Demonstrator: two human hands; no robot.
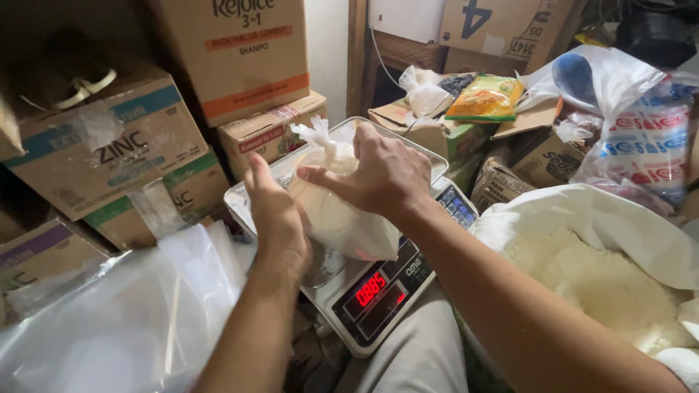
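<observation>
Both hands grip a tied bag (pixel 342 211) of white powder on a digital scale (pixel 378 295): the left hand (pixel 277 218) cups its side, the right hand (pixel 382 175) clasps the top. An open flour sack (pixel 582 218) sits right.

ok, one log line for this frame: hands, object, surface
left hand: steadies bag | right hand: grips bag top | clear bag of white powder: on scale tray | digital scale: display lit
</observation>
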